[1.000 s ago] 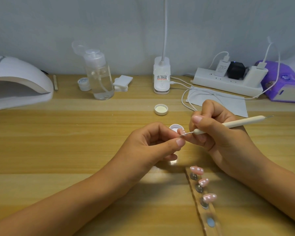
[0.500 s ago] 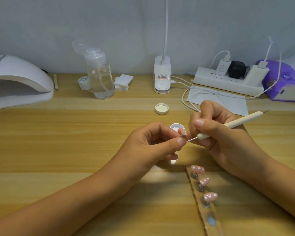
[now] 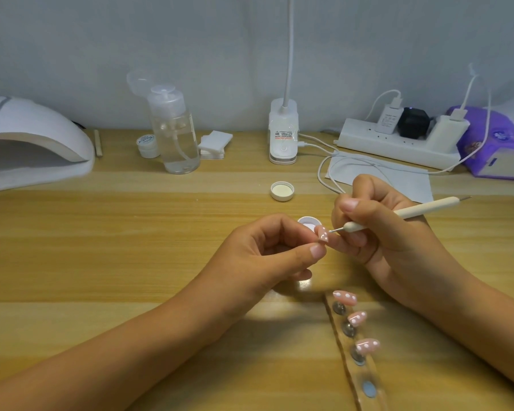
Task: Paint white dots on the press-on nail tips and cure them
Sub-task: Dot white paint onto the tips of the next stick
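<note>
Dotting under way: fingers of my left hand (image 3: 264, 256) pinch a pink nail tip (image 3: 322, 233), my right hand (image 3: 383, 235) grips the dotting pen (image 3: 422, 209), apparently just beside it; next, another steady dot.

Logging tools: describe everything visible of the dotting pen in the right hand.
The dotting pen is a slim, matte cream-white barrel, plastic-looking, with a thin metal point at each end. The right hand grips it pencil-style near the front. It slants up rightward, front point at the pink nail tip pinched by the left hand; contact unclear.
</note>
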Tool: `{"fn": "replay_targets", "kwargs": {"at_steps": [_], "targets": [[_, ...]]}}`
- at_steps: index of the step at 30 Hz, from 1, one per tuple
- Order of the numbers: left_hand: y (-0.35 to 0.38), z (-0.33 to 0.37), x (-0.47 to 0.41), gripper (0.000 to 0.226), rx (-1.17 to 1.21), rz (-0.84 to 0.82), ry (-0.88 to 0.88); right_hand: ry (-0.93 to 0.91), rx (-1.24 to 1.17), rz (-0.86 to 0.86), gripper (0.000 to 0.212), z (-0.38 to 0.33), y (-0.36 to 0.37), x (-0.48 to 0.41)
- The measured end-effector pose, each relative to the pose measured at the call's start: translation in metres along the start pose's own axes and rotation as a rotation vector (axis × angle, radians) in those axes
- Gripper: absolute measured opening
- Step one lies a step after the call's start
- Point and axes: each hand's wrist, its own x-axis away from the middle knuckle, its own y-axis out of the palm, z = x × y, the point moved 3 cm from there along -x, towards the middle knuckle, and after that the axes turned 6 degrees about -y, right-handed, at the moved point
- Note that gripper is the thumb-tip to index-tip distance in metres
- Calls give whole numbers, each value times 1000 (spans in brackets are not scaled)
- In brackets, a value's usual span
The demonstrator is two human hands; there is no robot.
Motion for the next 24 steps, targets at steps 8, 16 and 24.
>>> {"fn": "replay_targets", "kwargs": {"at_steps": [8,16,24], "targets": [[0,0,-1,8,-3,9,1,1,8,-21,29,1,-1,-1],[0,0,0,4,-3,-3,5,2,8,-13,28,1,-1,-1],[0,1,1,4,-7,2,-8,6,8,-1,28,3,-2,-1]]}}
